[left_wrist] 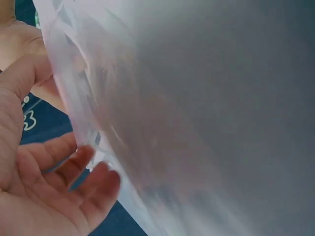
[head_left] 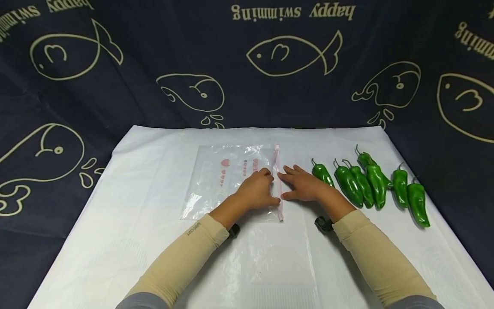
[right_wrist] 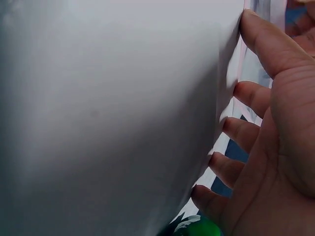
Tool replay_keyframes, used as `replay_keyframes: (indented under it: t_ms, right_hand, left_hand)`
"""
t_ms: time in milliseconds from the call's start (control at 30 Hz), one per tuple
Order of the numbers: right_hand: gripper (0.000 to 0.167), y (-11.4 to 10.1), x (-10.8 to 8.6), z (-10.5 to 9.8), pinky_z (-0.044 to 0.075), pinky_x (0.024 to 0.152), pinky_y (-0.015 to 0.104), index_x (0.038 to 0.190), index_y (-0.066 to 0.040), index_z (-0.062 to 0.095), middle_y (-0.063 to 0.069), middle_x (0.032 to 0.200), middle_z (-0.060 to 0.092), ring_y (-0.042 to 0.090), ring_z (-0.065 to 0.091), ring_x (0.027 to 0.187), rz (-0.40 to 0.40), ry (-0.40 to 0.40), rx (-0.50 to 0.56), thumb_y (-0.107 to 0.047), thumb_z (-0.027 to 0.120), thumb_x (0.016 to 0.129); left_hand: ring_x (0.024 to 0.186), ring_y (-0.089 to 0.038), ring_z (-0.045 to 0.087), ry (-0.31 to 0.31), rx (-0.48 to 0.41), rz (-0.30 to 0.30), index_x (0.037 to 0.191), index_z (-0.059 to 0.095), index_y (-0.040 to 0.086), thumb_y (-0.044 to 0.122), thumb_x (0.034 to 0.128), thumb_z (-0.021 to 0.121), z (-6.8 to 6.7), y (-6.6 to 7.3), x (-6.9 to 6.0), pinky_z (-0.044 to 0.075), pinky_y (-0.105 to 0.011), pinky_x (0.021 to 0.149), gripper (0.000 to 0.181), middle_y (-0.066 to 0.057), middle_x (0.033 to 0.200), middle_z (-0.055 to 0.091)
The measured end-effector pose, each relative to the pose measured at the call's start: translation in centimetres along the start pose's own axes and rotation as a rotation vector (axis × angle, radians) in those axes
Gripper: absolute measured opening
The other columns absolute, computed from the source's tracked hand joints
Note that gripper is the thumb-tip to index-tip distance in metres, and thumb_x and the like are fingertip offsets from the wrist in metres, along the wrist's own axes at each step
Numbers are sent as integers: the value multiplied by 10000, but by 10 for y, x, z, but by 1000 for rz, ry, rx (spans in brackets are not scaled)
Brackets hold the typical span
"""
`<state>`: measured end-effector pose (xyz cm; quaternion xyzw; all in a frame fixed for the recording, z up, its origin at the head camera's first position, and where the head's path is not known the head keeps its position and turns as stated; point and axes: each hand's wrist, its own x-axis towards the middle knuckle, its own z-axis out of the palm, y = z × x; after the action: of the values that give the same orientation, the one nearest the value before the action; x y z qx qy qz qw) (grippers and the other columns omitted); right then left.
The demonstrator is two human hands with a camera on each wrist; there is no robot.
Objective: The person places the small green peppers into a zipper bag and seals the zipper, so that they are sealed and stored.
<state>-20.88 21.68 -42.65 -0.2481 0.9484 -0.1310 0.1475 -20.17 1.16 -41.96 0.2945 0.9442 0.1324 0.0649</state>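
Observation:
A clear zip bag with pink prints lies flat on the white-covered table, its pink zip edge facing right. My left hand is over the bag beside that edge, thumb and fingers apart and loosely bent. In the left wrist view, the left fingers touch the bag film near the pink edge. From the other side my right hand reaches toward the zip edge with spread fingers. The right fingertips rest on the white surface in the right wrist view, where the right hand appears large.
Several green peppers lie to the right of my right hand. A dark cloth with fish and whale drawings hangs behind the table and shows at its sides. A clear plastic sheet lies between my forearms.

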Motion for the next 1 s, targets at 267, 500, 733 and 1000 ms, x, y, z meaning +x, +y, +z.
replay_keyframes:
  t_ms: [267,500,733,1000]
  right_hand:
    - [761,-1,-1,0,236,1116,627,1522,-91,406,212,1592,247,503,168,1436,-1,-1,-8,-415,701,900]
    - [757,0,-1,0,237,1115,628,1514,-81,417,217,1586,256,509,175,1431,-10,14,0,-402,708,893]
    - [750,-1,-1,0,240,1120,614,1510,-73,422,223,1579,271,518,187,1424,-15,21,1,-397,706,896]
    - [758,-1,-1,-1,236,1122,613,1511,-80,423,218,1582,264,513,178,1429,-2,15,6,-405,713,890]
  left_hand:
    - [1024,-216,604,35,-79,-46,1309,616,22,507,795,765,2,6,0,508,-326,899,722,-57,1277,509]
    - [896,-242,633,34,-107,-100,1333,590,8,470,790,783,3,10,0,536,-330,806,738,-70,1243,482]
    - [913,-284,646,122,-189,-172,1285,585,-43,349,841,748,3,10,-5,536,-344,834,615,-120,1248,497]
    - [890,-300,645,194,-220,-237,1212,590,-73,333,852,768,1,11,-9,545,-350,818,571,-149,1178,487]
